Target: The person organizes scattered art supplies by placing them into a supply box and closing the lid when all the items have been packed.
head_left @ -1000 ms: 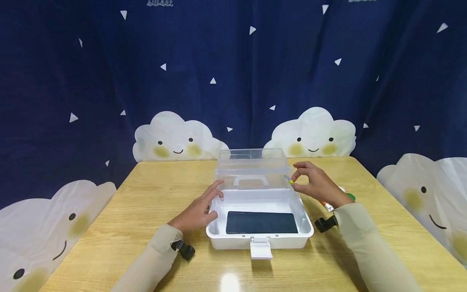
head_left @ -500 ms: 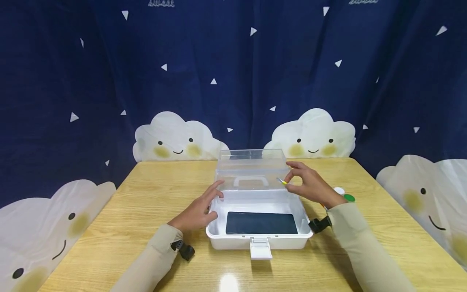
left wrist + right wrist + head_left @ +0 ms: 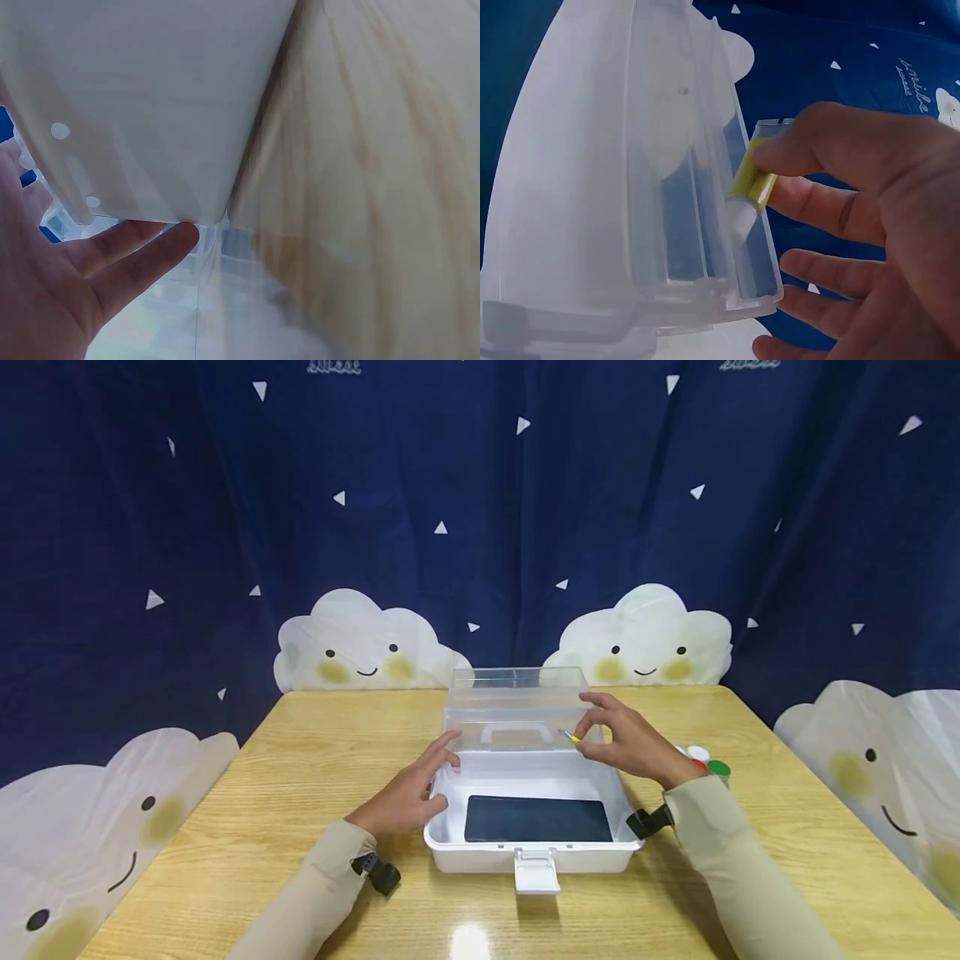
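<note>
An open white storage box [image 3: 487, 857] stands on the table with its clear lid [image 3: 517, 693] tipped back. A dark flat rectangle [image 3: 537, 819] lies on its floor. My left hand [image 3: 405, 792] holds the box's left side near the back corner, thumb over the rim; in the left wrist view two straight fingers [image 3: 142, 262] lie along the box's edge. Between thumb and forefinger my right hand [image 3: 630, 739] pinches a small tube [image 3: 751, 176] with a yellow band and a whitish end, its other fingers spread. The tube is over the box's back right, in front of the lid.
Small jars with green [image 3: 719, 768] and white [image 3: 698, 752] lids stand on the table right of the box, partly behind my right wrist. The box's latch [image 3: 536, 872] hangs down at the front. A dark blue curtain [image 3: 480, 510] hangs behind the table.
My right hand has moved left with the tube, from the box's right edge to over its back right part. More of the jars shows. The left hand has stayed put.
</note>
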The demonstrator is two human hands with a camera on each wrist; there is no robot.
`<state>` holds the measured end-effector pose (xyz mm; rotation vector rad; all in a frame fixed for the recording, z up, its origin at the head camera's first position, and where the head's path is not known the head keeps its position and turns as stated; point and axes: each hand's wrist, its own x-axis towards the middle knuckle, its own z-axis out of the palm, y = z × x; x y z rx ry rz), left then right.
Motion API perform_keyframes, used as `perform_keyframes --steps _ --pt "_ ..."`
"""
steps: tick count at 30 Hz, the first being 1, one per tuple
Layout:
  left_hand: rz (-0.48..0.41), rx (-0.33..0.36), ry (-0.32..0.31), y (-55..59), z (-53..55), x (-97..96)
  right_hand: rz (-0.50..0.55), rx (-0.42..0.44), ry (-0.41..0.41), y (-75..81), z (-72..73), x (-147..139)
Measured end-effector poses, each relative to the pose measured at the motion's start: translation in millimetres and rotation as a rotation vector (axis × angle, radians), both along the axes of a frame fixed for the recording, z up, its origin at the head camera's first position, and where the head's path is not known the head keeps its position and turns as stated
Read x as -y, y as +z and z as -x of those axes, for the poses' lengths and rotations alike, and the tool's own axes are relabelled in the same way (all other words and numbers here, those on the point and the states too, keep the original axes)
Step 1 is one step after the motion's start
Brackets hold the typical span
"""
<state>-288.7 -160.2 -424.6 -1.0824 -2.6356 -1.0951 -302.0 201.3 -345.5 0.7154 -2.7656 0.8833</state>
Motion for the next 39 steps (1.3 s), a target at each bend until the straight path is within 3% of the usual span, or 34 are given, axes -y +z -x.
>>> perform_keyframes --steps 5,17,23,39 --pt "0.01 0.013 0.007 0.1 -0.7 -0.1 -0.038 0.044 -0.009 0.9 -2.7 1.9" --pt "-0.002 -0.005 -0.01 -1.0 -0.8 0.2 -0.142 0.029 0.015 -1.8 -3.3 1.9" --pt "0.0 -0.018 -0.012 0.4 0.2 -0.3 -0.141 -0.006 0.035 -0.3 -3.1 1.6" --pt "0.001 -0.004 0.005 1.0 -0.3 -0.7 -0.156 0.044 0.02 1.6 -3.6 1.6"
